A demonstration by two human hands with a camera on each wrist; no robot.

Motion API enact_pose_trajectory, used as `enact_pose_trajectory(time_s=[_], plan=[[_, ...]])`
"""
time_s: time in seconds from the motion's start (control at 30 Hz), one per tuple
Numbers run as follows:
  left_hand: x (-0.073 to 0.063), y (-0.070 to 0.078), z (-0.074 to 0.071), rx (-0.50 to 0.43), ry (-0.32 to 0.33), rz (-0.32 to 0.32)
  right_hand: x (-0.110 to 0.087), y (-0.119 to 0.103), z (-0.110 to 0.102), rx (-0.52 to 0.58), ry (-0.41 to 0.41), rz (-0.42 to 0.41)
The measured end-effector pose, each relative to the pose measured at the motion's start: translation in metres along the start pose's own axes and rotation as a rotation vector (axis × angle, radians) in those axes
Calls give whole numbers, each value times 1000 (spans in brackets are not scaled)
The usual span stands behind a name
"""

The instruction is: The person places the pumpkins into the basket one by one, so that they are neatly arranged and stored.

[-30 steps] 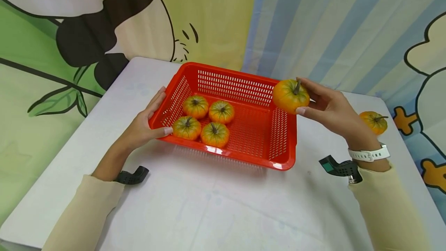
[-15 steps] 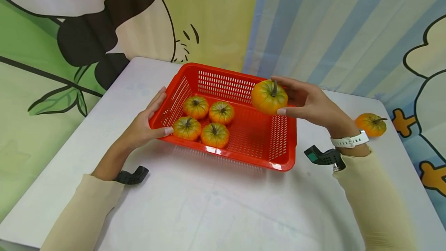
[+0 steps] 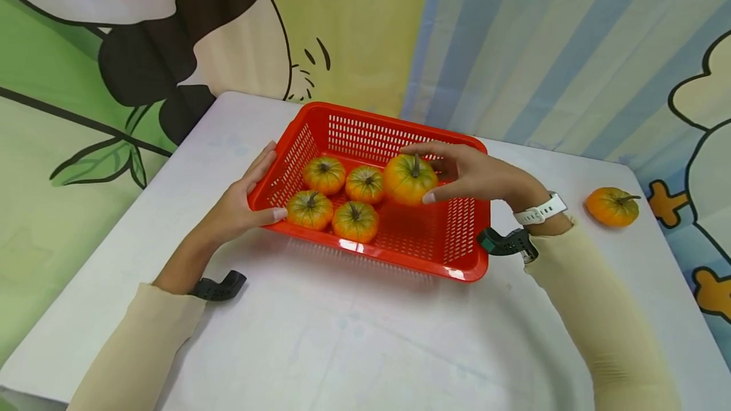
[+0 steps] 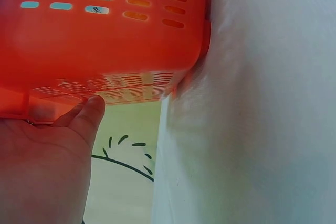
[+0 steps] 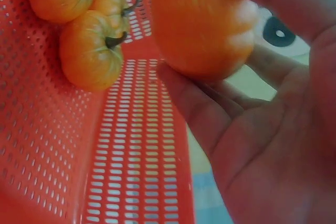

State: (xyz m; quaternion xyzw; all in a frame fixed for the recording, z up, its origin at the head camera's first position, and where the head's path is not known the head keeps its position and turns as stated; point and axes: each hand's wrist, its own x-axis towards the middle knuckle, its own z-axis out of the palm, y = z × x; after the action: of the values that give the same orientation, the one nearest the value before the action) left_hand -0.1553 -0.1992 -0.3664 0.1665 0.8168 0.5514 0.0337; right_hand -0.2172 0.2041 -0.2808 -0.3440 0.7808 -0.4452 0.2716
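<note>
A red plastic basket [image 3: 400, 259] with slotted walls stands on the white table. My left hand [image 3: 237, 205] holds its left end, thumb over the rim and the other fingers along the outside wall. The left wrist view shows those fingers [image 4: 86, 119] against the basket wall [image 4: 100, 51]. Over the basket's interior, my right hand [image 3: 471, 173] grips a small orange-green pumpkin [image 3: 405, 181] between thumb and fingers, stem upward. Several similar pumpkins [image 3: 355, 222] sit together in the basket's left half. The right wrist view shows the gripped pumpkin [image 5: 199, 30] above the rim, close to them.
Another pumpkin [image 3: 612, 206] lies on its side at the table's right, outside the basket. The table [image 3: 342, 347] extends in front of the basket. Behind it hangs a printed cartoon curtain [image 3: 354, 30].
My right hand has carried the pumpkin leftward from the basket's right rim and lower, close to the other pumpkins. My left hand keeps its place on the basket.
</note>
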Motion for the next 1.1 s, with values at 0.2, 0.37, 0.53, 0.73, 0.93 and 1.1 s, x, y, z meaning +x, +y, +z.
enact_pose_trajectory(time_s=[0.2,0.37,0.53,0.73,0.93,1.1], plan=[[-1,-1,2,0,1,-6,15,3,6,-57,-182,51],[0,0,2,3,3,8,22,1,10,-120,-212,75],[1,0,1,-3,-2,18,26,-4,13,-230,-217,124],[2,1,1,-8,-9,20,31,-6,21,-339,-271,243],[3,1,1,-6,-10,11,30,-9,24,-378,-296,286],[1,0,0,-2,-2,3,31,-9,25,-377,-309,303]])
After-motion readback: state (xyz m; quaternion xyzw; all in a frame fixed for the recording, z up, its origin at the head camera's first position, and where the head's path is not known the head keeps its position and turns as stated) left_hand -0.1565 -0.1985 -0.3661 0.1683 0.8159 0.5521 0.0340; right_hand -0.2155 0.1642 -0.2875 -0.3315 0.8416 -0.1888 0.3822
